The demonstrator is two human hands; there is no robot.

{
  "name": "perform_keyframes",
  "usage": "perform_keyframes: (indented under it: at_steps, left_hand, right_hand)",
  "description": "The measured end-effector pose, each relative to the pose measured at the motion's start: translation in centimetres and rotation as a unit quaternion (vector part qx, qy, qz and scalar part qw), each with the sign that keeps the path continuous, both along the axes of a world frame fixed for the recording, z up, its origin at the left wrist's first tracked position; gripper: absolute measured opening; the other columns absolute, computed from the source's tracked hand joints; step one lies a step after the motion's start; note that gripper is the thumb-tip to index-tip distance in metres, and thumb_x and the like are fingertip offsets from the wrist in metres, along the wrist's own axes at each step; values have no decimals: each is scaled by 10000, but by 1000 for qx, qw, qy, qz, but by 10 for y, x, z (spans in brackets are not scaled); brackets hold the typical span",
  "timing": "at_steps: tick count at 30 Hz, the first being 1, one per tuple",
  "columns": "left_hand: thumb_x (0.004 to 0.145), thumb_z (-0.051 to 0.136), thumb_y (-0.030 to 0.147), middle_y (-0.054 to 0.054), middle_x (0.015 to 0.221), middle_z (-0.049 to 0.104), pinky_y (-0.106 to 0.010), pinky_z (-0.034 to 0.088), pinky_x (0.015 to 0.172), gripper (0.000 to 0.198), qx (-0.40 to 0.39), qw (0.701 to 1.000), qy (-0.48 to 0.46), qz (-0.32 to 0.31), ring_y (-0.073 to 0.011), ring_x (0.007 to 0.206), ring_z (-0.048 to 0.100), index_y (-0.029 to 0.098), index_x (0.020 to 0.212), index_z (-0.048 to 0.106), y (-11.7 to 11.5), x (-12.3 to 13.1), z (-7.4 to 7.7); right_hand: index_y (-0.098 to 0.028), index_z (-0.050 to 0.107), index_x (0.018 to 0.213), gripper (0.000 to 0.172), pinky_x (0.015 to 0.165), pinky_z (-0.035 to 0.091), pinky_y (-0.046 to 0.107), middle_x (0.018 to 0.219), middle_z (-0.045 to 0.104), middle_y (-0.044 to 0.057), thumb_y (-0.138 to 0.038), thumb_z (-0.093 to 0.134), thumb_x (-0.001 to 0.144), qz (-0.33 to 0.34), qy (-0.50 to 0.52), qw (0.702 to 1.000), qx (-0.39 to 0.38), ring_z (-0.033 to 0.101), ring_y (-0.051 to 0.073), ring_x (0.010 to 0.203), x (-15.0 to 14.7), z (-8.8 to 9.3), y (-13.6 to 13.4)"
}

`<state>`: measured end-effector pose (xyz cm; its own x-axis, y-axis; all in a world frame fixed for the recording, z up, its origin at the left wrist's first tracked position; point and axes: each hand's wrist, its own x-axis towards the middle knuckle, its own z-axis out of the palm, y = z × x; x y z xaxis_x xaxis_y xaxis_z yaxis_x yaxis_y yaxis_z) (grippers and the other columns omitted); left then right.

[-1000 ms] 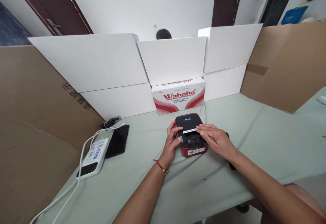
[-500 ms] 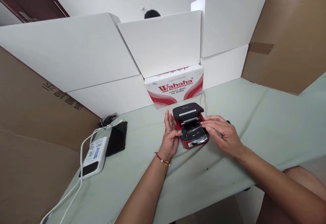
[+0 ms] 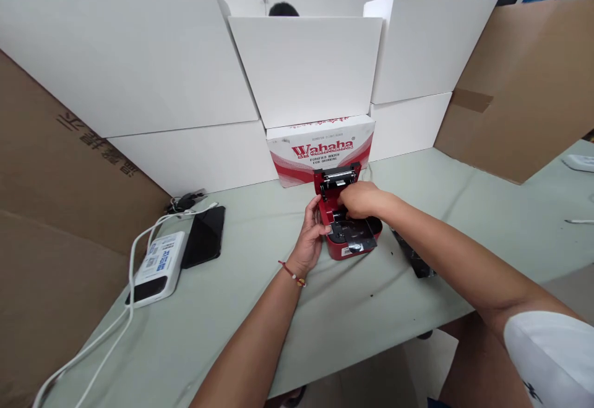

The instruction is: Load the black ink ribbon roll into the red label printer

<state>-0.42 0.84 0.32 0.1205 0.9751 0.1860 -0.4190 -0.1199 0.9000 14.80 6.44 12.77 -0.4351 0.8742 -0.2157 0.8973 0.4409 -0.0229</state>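
A small red and black label printer (image 3: 355, 248) stands on the table with its lid (image 3: 338, 177) raised. My left hand (image 3: 310, 238) grips the printer's left side, its thumb on the front left corner and the fingers along the wall. Dark shiny film (image 3: 361, 234) lies over the front and hangs past the edge. Inside the open body, below the lid, my right hand (image 3: 364, 199) reaches in with curled fingers; the fingertips and whatever they hold are hidden. Under my right forearm lies a crumpled black shiny piece (image 3: 417, 262).
Behind the printer is a Wahaha carton (image 3: 320, 151), backed by stacked white boxes (image 3: 304, 70). On the left lie a black phone (image 3: 204, 238), a white power bank (image 3: 160, 265) and white cables (image 3: 132, 259). Brown cardboard (image 3: 520, 98) stands at the right.
The printer's lid has swung up from partly open to upright. My right hand has moved from beside the film into the printer's body. My left hand has kept its hold.
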Motion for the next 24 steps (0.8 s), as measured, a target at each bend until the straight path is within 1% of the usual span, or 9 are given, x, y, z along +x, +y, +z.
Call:
perform_keyframes:
  at_steps: [3,5,7,9,12,14,18,21,24]
  left_hand:
    - [677,660,223,-17,1530,511,-435,363,1212,772,3,1000,0,-8,-272,1445,446,323,1422,484,2,0,-2]
    - [659,682,222,-14,1514,521,-425,369,1204,777,6,1000,-11,-11,-270,1433,454,319,1406,491,4,0,-3]
    - [648,695,220,-15,1492,538,-425,389,1189,765,9,1000,-27,-10,-272,1412,471,312,1384,510,5,1,-5]
    - [660,712,219,-11,1485,538,-429,406,1175,753,14,999,-34,-17,-274,1400,478,323,1379,516,6,2,-6]
    - [682,722,229,-9,1466,540,-436,396,1175,734,18,999,-37,-23,-279,1411,459,333,1377,511,6,2,-6]
    - [692,728,244,-13,1443,548,-444,382,1182,734,19,999,-33,-28,-286,1417,446,332,1385,499,6,1,-6]
    - [725,728,269,-11,1474,520,-445,360,1202,702,31,999,-20,-21,-286,1445,412,340,1384,497,6,1,-6]
    - [722,737,274,-7,1530,476,-442,334,1229,719,41,999,-17,-13,-280,1477,379,350,1392,486,6,0,-7]
    - [713,751,289,-14,1564,449,-448,314,1246,750,42,999,-15,-12,-282,1498,360,350,1406,470,6,0,-6]
  right_hand:
    - [-179,820,983,270,806,562,392,1007,801,173,-119,798,721,10,-39,999,-25,756,349,955,-13,3,0]
    - [-170,803,1068,293,819,553,391,1079,791,170,-144,758,780,24,-42,999,-17,738,354,1009,-4,14,-8]
    - [-173,781,1123,282,833,545,384,1106,785,136,-226,713,855,44,0,999,15,726,336,1021,21,33,-23]
    - [-223,756,1164,283,832,538,341,1098,780,48,-341,655,927,53,107,992,40,720,264,977,57,56,-42]
    - [-266,739,1207,428,763,534,311,1035,774,13,-571,573,957,41,186,981,-33,705,209,865,115,76,-72]
    - [-268,750,1207,458,680,535,302,1009,780,28,-593,612,914,48,194,973,-113,698,201,792,143,67,-88]
    - [-253,775,1154,364,659,553,306,976,789,37,-483,630,912,36,195,957,-212,709,210,782,152,9,-104]
    - [-252,785,1110,315,718,566,308,1027,796,36,-435,629,906,9,219,960,-172,726,219,843,141,-29,-106]
    - [-247,776,1144,335,816,564,333,1110,786,53,-426,579,939,-67,242,967,-41,723,220,870,144,-44,-98]
